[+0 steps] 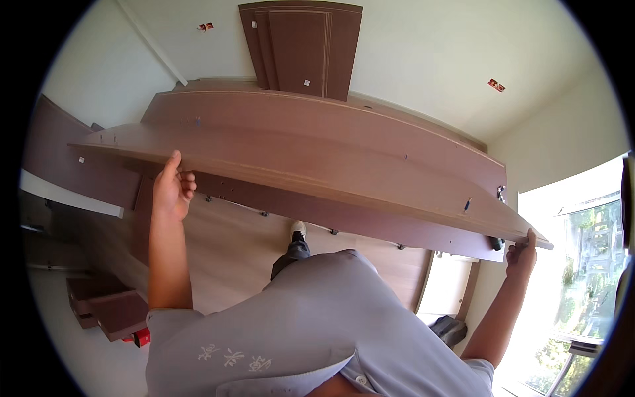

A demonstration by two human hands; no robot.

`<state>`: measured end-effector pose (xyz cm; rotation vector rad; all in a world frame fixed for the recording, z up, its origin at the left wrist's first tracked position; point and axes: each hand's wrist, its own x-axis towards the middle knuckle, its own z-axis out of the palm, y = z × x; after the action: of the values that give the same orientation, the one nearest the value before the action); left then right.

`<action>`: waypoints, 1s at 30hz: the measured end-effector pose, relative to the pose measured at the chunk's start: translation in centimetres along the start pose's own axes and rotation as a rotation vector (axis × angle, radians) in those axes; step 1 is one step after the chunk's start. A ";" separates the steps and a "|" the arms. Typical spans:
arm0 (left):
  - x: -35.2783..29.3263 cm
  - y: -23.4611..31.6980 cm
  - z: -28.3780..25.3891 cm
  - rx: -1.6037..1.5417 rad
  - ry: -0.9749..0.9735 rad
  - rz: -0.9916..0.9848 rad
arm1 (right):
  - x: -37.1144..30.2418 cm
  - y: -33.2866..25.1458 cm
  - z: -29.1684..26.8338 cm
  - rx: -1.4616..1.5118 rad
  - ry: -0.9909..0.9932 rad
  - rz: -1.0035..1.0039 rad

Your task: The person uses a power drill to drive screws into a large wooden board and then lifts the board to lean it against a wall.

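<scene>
A long brown wooden panel (311, 165) spans the view in front of me, tilted down to the right. My left hand (176, 192) grips its near edge toward the left, thumb up along the edge and fingers curled beneath. At the panel's right end, my right hand (521, 255) is closed around the corner, thumb on top. Small metal pins stick up near both ends, one of them a blue-sleeved pin (467, 204). Behind and below stand more brown boards, including a long back board (264, 106) and a lower board (317, 209) with small black feet along it.
Several brown panels (301, 49) lean on the far wall. Brown boards (109, 306) lie at lower left beside a red object (141, 337). A pale cabinet-like box (444, 283) and a dark bag-like object (449, 329) are at lower right, near a bright window (585, 271).
</scene>
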<state>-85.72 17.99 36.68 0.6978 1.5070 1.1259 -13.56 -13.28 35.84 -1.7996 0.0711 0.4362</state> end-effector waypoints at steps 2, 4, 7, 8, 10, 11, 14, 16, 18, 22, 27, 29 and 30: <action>2.2 2.4 1.3 -0.003 -0.122 0.041 | 2.7 -1.7 0.1 -0.082 -0.004 -0.032; 4.2 4.3 2.0 0.010 -0.187 0.046 | 1.7 -4.9 3.7 -0.148 -0.023 -0.024; 7.6 6.6 3.4 0.010 -0.301 0.074 | 3.3 -8.3 6.6 -0.255 0.011 -0.036; 8.6 7.3 3.7 0.009 -0.337 0.083 | 3.9 -9.4 7.5 -0.398 0.028 -0.084; 10.6 8.4 4.6 0.008 -0.421 0.098 | 4.4 -13.2 9.1 -1.240 0.253 -0.229; 11.4 8.9 5.2 0.013 -0.431 0.103 | 2.6 -14.3 11.8 -1.385 0.391 -0.391; 13.2 10.7 7.8 0.025 -0.484 0.121 | -6.5 -17.2 20.1 -1.295 0.475 -0.911; 13.7 11.8 9.3 0.057 -0.474 0.129 | -11.6 -16.5 27.1 -0.997 0.117 -1.439; 15.5 12.5 9.3 0.080 -0.491 0.144 | -17.7 -15.5 34.2 -0.829 -0.253 -1.578; 16.5 11.8 9.9 0.123 -0.421 0.250 | -24.9 -12.3 43.0 -1.111 -0.488 -1.601; 19.5 3.5 10.5 -0.078 -0.420 0.172 | -22.4 -11.6 44.9 -0.924 -0.243 -1.725; 21.7 -3.2 8.8 -0.073 -0.356 0.012 | -21.8 -11.7 45.4 -0.942 -0.240 -1.725; 22.8 -7.3 7.5 -0.080 -0.312 -0.073 | -21.4 -11.2 45.8 -0.956 -0.244 -1.731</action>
<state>-83.25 37.37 21.03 0.7206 1.2075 0.9674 -42.04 29.24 43.75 -1.9119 -1.9696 -0.6988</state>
